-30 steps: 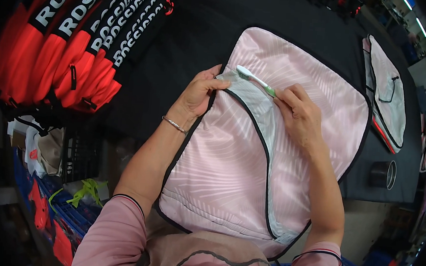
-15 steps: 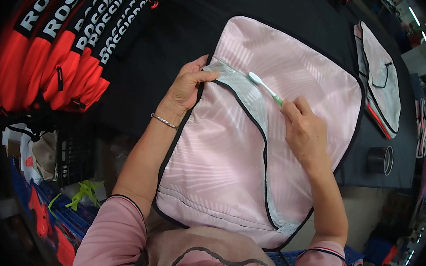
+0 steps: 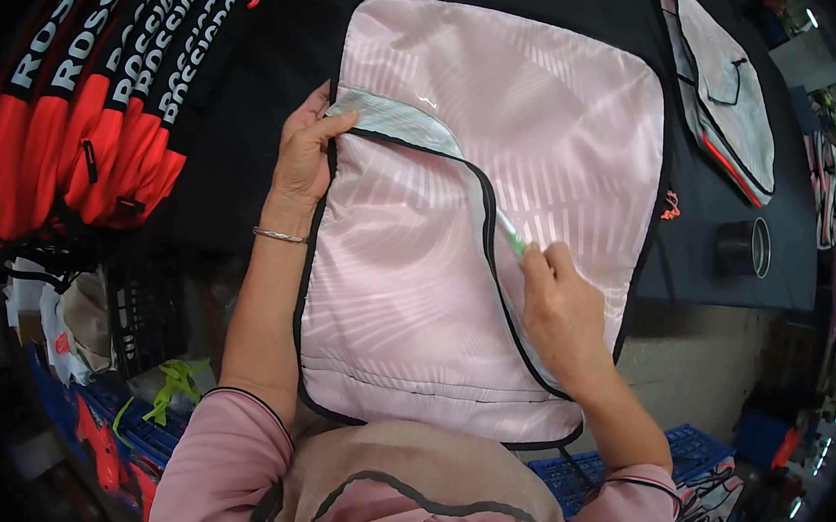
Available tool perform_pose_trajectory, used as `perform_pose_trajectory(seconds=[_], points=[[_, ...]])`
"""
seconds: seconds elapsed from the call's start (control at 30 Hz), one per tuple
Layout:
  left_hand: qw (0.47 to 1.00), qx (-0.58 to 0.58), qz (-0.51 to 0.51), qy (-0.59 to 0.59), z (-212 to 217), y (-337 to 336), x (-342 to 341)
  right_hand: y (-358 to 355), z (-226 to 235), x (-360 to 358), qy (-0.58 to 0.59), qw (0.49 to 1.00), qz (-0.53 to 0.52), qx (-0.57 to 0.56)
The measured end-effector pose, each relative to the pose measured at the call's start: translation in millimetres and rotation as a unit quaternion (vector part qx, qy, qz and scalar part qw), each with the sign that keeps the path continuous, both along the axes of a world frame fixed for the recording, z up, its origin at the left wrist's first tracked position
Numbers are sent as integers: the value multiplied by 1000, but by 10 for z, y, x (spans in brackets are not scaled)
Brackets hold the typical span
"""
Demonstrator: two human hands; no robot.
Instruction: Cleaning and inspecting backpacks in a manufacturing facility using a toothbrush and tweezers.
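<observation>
A pale pink fabric panel (image 3: 509,101) with black piping lies flat on a dark table (image 3: 243,120). A smaller pink piece (image 3: 396,289) with a black curved edge lies on top of it. My left hand (image 3: 304,154) pinches the upper left corner of that piece, where a grey lining strip is folded out. My right hand (image 3: 557,306) holds a thin white and green tool (image 3: 510,231), its tip on the black curved edge near the middle of the panel.
A stack of red and black bags (image 3: 86,107) lies at the left. Another pink and grey panel (image 3: 731,89) sits at the far right, with a black cylinder (image 3: 745,247) near it. Blue crates (image 3: 687,459) and a black crate (image 3: 144,308) stand below the table edge.
My right hand has slid the tool down along the curved black edge, from near the top toward the middle. My left hand keeps its hold on the corner.
</observation>
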State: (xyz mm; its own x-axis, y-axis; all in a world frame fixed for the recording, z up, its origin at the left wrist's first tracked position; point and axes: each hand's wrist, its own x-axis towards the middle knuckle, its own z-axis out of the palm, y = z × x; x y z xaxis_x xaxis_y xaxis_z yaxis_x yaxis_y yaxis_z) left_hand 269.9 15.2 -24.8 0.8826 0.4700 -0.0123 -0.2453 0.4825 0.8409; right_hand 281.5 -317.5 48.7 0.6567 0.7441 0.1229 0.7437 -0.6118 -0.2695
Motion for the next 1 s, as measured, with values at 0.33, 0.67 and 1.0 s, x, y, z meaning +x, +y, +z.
perform_pose_trajectory(seconds=[0.33,0.67,1.0], points=[[553,830,21,-67,626,-923,-22,-192,14,-327,27,999,-23,-12],[570,816,-17,-96,301,-921,-156,-31,57,-176,23,999,-23,-13],[587,804,-4,-93,300,-867,-150,-594,368,-666,88,992,-11,-93]])
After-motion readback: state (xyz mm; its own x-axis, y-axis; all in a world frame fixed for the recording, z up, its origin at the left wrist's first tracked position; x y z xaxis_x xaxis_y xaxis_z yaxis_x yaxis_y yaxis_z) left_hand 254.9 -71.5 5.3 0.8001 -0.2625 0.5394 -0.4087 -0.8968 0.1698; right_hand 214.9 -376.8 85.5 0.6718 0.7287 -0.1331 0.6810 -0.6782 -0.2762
